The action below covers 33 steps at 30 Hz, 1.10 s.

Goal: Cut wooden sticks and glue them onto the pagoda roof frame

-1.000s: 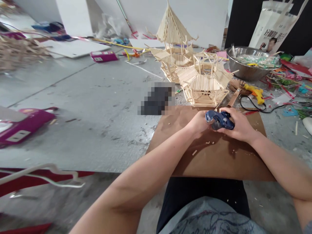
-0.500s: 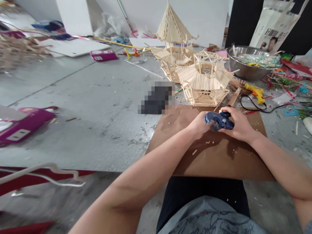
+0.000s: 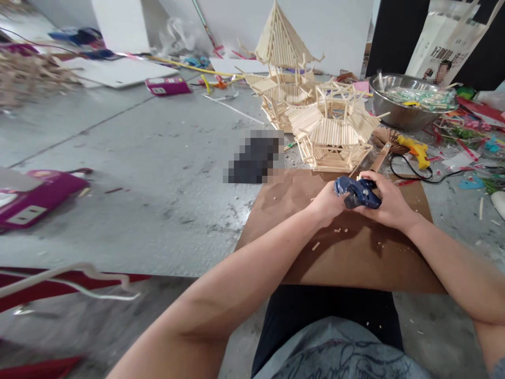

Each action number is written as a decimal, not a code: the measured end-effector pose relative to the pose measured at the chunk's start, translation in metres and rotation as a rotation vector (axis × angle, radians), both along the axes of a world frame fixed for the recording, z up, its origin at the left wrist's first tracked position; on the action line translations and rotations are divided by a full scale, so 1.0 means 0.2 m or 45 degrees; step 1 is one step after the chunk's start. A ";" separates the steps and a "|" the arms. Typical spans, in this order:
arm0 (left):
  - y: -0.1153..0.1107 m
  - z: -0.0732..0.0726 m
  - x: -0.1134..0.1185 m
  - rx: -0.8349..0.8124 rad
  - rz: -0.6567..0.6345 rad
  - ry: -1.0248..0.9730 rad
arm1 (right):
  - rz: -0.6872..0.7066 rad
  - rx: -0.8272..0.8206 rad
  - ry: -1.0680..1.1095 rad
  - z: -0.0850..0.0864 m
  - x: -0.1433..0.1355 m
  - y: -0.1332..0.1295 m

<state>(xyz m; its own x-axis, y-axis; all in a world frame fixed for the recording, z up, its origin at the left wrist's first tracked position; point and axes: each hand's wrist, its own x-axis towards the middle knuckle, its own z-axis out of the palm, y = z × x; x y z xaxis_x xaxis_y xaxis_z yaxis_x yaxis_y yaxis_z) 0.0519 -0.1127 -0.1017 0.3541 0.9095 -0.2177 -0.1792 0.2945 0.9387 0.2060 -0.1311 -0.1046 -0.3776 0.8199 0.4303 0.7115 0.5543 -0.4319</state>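
Note:
Both my hands meet over the brown board, closed around a dark blue hand cutter [image 3: 365,195]. My right hand [image 3: 389,202] wraps its right side, thumb and fingers around the body. My left hand [image 3: 329,202] is closed against its left end; most of its fingers are hidden behind the tool. A short pale stick end [image 3: 359,178] shows just above the cutter, and I cannot tell which hand grips it. Small pale wood offcuts [image 3: 316,246] lie on the brown board [image 3: 339,263] below my hands.
Beyond the board stand a roofless stick pavilion [image 3: 335,131] and a peaked stick pavilion [image 3: 282,47]. On the right are a yellow glue gun [image 3: 414,150], a steel bowl [image 3: 402,113] and scattered craft bits. Purple power strips [image 3: 51,195] and a blurred dark object [image 3: 254,158] lie leftward.
The cutter and both hands have shifted very slightly to the right, the cutter turning a little. Otherwise the scene moves only slightly with the camera.

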 end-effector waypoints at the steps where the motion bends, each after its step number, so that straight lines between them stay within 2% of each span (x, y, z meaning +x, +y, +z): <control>1: 0.00 -0.01 0.00 0.014 0.003 -0.008 | 0.003 -0.001 -0.011 0.00 0.00 0.00; 7: 0.01 -0.06 0.00 0.105 -0.053 -0.092 | -0.002 -0.010 -0.054 0.00 -0.01 0.00; 12: 0.02 -0.06 -0.01 0.214 0.000 -0.053 | -0.080 -0.025 -0.045 0.01 0.02 0.00; 15: 0.04 -0.05 -0.03 0.391 0.007 0.162 | -0.192 -0.027 -0.069 0.04 0.07 0.02; 18: 0.06 -0.03 -0.06 0.721 0.042 0.617 | -0.345 0.008 -0.173 0.07 0.12 0.04; 21: 0.06 -0.01 -0.09 0.968 0.108 0.978 | -0.408 -0.034 -0.277 0.07 0.12 0.04; 25: 0.04 0.00 -0.09 1.068 0.128 1.139 | -0.397 -0.077 -0.338 0.06 0.10 0.02; 33: 0.05 -0.02 -0.08 1.135 0.123 1.259 | -0.409 -0.094 -0.375 0.03 0.06 0.00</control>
